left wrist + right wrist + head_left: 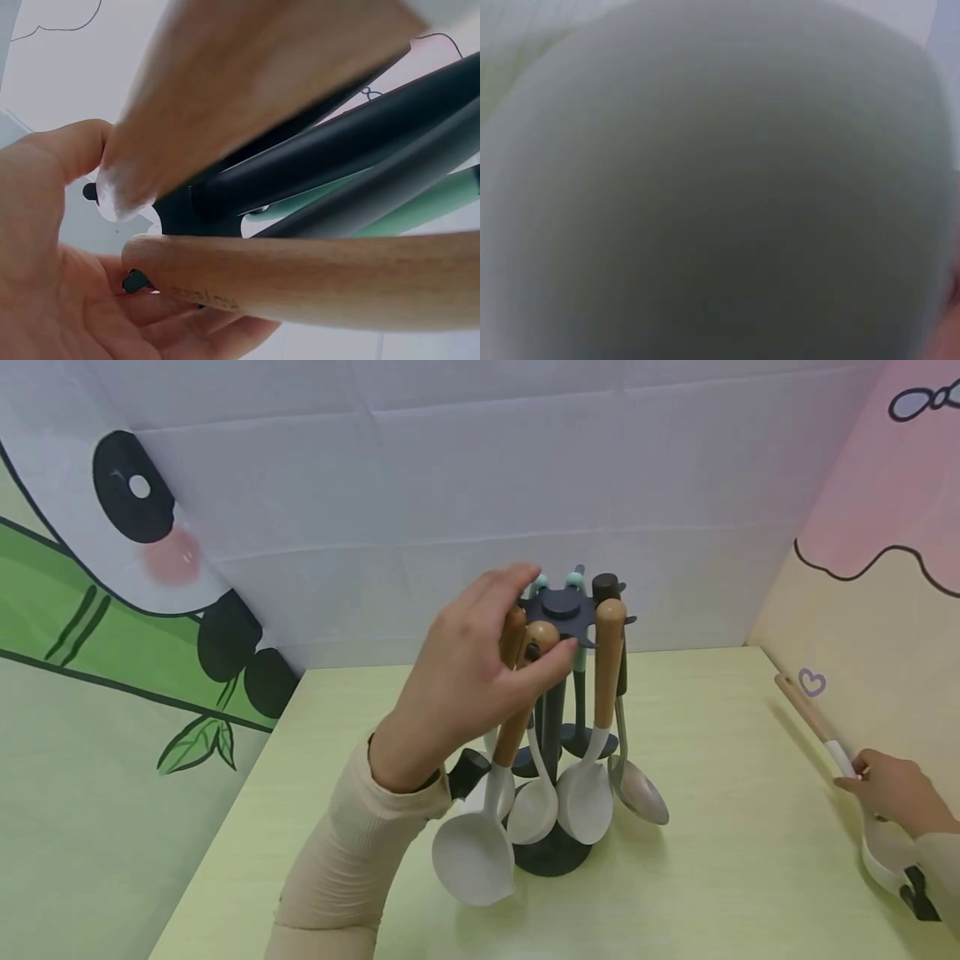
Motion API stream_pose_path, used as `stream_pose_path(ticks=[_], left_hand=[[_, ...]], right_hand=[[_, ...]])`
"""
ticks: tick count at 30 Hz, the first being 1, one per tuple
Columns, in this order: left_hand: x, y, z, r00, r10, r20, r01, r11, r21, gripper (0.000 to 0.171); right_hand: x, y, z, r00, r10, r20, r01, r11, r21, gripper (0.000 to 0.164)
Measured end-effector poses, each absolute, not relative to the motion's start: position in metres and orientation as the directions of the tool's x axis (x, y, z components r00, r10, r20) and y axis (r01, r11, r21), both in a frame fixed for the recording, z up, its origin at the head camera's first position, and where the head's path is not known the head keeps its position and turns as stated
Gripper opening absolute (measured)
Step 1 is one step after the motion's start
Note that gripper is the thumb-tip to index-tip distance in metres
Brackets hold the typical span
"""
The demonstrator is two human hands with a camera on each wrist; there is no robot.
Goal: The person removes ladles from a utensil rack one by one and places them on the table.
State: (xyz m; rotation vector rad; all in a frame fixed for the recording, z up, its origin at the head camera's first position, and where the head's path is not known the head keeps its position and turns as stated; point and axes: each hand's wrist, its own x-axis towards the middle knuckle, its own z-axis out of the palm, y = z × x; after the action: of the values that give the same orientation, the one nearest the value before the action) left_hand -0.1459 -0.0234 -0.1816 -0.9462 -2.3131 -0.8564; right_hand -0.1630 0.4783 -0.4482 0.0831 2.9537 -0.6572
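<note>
Above the table [750,877], left fingers [516,582] curve around the utensil rack [561,602].

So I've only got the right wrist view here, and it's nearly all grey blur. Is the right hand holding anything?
Observer: Yes. In the head view, the right hand holds a wooden-handled white kitchen utensil by its white neck; the hand and sleeve partly hide its head.
Operator: And where's the left hand?
Observer: The left hand is at the top of the black utensil stand.
Operator: Is there anything metal on that stand?
Observer: Yes, a metal spoon hangs on it, at the right side of the stand in the head view.
</note>
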Motion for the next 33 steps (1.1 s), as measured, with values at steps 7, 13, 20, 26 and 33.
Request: stream_pose_path(ticks=[7, 13, 20, 26, 33], left_hand=[[-0.146, -0.024, -0.181, -0.668, 0.440, 0.600, 0.722, 0.581, 0.377, 0.056], [-0.147, -0.024, -0.181, -0.663, 0.431, 0.612, 0.727, 0.567, 0.387, 0.055], [-0.147, -0.024, -0.182, -0.661, 0.430, 0.615, 0.728, 0.566, 0.387, 0.056], [-0.148, -0.024, -0.182, -0.654, 0.436, 0.618, 0.735, 0.560, 0.382, 0.055], [-0.148, -0.025, -0.182, -0.649, 0.438, 0.622, 0.741, 0.549, 0.387, 0.055]], right_hand=[[-0.167, 0.479, -0.452, -0.988, 0.031, -0.149, 0.089, 0.910, -0.406, 0.030], [-0.168, 0.479, -0.454, -0.988, 0.029, -0.153, 0.090, 0.909, -0.406, 0.030], [-0.172, 0.483, -0.458, -0.983, 0.024, -0.181, 0.096, 0.910, -0.404, 0.036], [-0.174, 0.482, -0.461, -0.976, 0.036, -0.215, 0.127, 0.898, -0.422, 0.039], [-0.175, 0.481, -0.461, -0.979, 0.011, -0.204, 0.096, 0.907, -0.411, 0.037]])
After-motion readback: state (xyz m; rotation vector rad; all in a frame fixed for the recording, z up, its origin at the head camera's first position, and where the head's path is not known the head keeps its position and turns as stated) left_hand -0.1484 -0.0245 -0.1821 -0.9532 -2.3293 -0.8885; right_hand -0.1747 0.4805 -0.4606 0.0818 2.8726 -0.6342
